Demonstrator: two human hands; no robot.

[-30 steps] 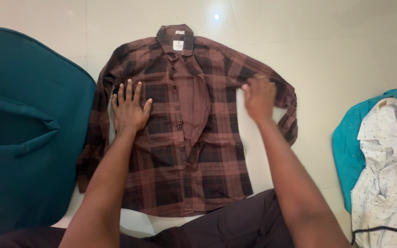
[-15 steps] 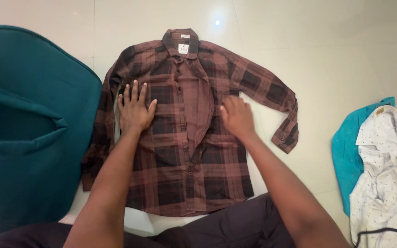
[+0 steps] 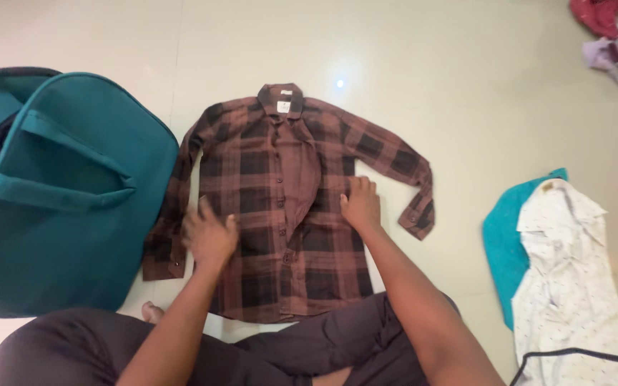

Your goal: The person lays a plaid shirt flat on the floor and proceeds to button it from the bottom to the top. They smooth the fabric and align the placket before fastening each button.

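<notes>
A brown and black plaid shirt (image 3: 273, 179) lies flat on the pale tiled floor, front side up, collar away from me, both sleeves bent down along its sides. My left hand (image 3: 210, 234) rests flat on the shirt's left lower front, fingers spread and slightly blurred. On the shirt's right front, near the side seam, my right hand (image 3: 360, 203) presses palm down with fingers together. Neither hand grips anything. My legs in dark trousers are crossed just below the shirt's hem.
A large teal fabric bag (image 3: 59, 193) with handles lies at the left, touching the shirt's left sleeve. At the right, a white patterned shirt (image 3: 574, 279) lies over a teal garment (image 3: 502, 243). A heap of red and white clothes (image 3: 616, 36) sits at the top right corner.
My left hand has slid down the shirt's left front toward me. My right hand came in from the right sleeve onto the shirt's body. The camera has pulled back, showing more floor.
</notes>
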